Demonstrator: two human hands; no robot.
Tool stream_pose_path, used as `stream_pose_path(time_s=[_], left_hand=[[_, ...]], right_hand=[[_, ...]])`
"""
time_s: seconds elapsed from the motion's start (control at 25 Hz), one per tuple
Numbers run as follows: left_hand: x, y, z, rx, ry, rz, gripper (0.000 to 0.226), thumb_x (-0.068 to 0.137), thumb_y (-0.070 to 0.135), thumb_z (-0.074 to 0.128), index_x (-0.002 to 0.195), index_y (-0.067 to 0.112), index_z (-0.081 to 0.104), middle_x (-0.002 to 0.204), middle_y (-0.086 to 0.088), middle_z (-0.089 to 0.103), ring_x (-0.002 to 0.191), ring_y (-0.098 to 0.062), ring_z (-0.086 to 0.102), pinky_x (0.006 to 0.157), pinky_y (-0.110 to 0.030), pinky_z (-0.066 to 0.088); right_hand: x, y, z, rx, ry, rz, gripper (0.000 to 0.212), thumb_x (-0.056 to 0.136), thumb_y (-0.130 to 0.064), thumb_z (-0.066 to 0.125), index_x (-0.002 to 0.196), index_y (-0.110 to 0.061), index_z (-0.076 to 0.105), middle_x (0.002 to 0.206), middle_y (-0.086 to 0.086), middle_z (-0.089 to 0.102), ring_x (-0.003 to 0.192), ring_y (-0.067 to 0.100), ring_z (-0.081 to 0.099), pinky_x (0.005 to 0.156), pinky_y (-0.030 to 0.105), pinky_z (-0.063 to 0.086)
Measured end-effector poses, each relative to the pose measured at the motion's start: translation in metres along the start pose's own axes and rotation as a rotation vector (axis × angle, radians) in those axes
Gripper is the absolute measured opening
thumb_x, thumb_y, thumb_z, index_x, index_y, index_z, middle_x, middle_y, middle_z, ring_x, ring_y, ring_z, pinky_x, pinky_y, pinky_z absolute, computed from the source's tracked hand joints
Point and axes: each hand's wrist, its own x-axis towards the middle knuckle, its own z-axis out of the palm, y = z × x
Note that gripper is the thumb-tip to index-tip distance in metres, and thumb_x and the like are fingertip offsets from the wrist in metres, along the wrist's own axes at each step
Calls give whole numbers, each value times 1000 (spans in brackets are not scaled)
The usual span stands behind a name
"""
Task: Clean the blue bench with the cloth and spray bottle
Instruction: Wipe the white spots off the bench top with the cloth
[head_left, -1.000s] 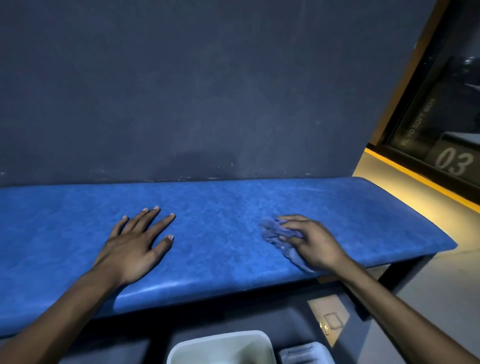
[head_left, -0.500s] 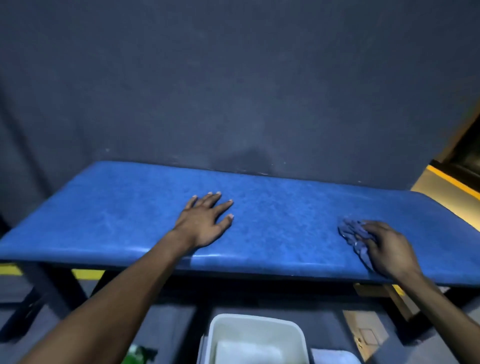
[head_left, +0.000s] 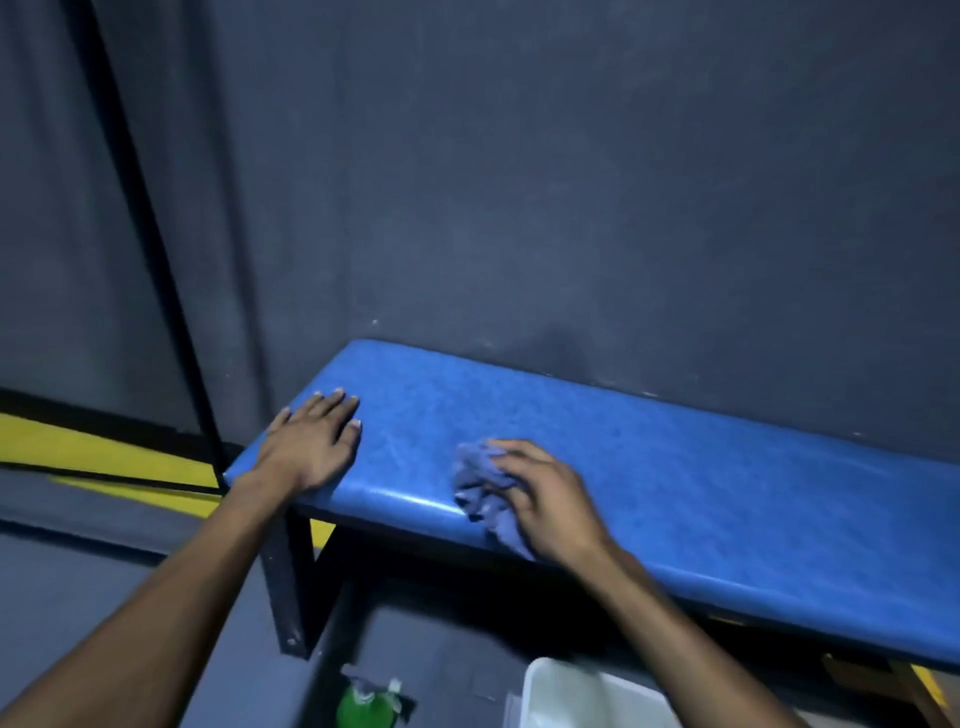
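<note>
Two hands occupy the blue bench tabletop (head_left: 675, 483): left hand (head_left: 311, 441) flat at the end, right hand (head_left: 545, 499) clutching the crumpled cloth (head_left: 480, 493), unwiped length extending rightward.

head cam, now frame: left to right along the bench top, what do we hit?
Left hand flat on the bench's left end → bare blue bench surface → crumpled cloth at the front edge → right hand gripping the cloth → long bare stretch of bench running off to the right.
</note>
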Motion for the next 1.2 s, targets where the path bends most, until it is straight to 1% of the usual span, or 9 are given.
stream_pose_path(time_s=[0.2, 0.36, 0.56, 0.68, 0.8, 0.88, 0.96, 1.04, 1.2], left_hand=[[2, -15, 5, -16, 107, 76, 58, 99, 50, 14, 154, 39, 29, 164, 17, 20, 152, -4, 14, 122, -36, 15], [0, -12, 12, -62, 139, 81, 65, 94, 50, 10, 155, 37, 28, 165, 16, 19, 152, -4, 12, 124, -35, 10], [1, -17, 15, -67, 144, 82, 66, 94, 49, 10, 156, 33, 27, 165, 15, 17, 153, -4, 10, 125, -36, 7], [1, -15, 15, -47, 140, 97, 66, 95, 48, 7, 157, 32, 23, 166, 15, 14, 153, -4, 7, 125, -35, 5], [1, -16, 18, -24, 164, 93, 66, 95, 47, 5, 157, 32, 21, 166, 16, 13, 153, -3, 6, 125, -35, 6], [1, -16, 20, -26, 182, 96, 64, 96, 47, 6, 157, 33, 22, 166, 17, 14, 152, -2, 6, 125, -35, 7], [2, -18, 22, -33, 198, 100, 63, 97, 47, 8, 157, 33, 24, 165, 17, 16, 152, -2, 8, 125, -35, 8], [3, -19, 21, -46, 192, 102, 62, 97, 47, 9, 156, 34, 26, 165, 18, 18, 152, -2, 9, 124, -34, 8], [2, -19, 22, -42, 199, 93, 64, 96, 48, 8, 156, 33, 26, 165, 18, 18, 152, -1, 9, 124, -35, 8]], right_hand=[[94, -36, 67, -133, -101, 12, 36, 81, -13, 55, 110, -21, 74, 135, 1, 64, 124, 22, 59, 99, 32, 45], [136, -46, 78, -209, -96, 121, 26, 77, -12, 58, 97, -16, 74, 122, 3, 67, 116, 23, 62, 86, 29, 45], [43, -17, 43, -110, -145, -80, 49, 76, -7, 48, 117, -21, 72, 134, -7, 64, 127, 6, 56, 106, 19, 40], [75, 28, 27, -231, -73, 79, 47, 76, -13, 46, 114, -22, 72, 132, -5, 66, 126, 12, 58, 102, 25, 44], [151, 38, 45, -310, -5, 336, 22, 79, -14, 58, 97, -16, 72, 118, 3, 69, 115, 26, 63, 85, 32, 47], [175, 16, 73, -238, -15, 277, 24, 78, -9, 62, 98, -16, 74, 119, 2, 70, 116, 23, 63, 87, 26, 44], [154, -14, 89, -156, -103, 80, 37, 76, -9, 59, 109, -18, 75, 128, -2, 68, 123, 14, 59, 96, 17, 39], [107, -21, 71, -97, -159, -19, 42, 76, -15, 53, 112, -18, 74, 130, -5, 67, 124, 6, 57, 102, 16, 40], [30, 35, 5, -130, -79, 69, 41, 79, -24, 46, 109, -19, 75, 128, -8, 68, 121, 4, 60, 103, 19, 44]])
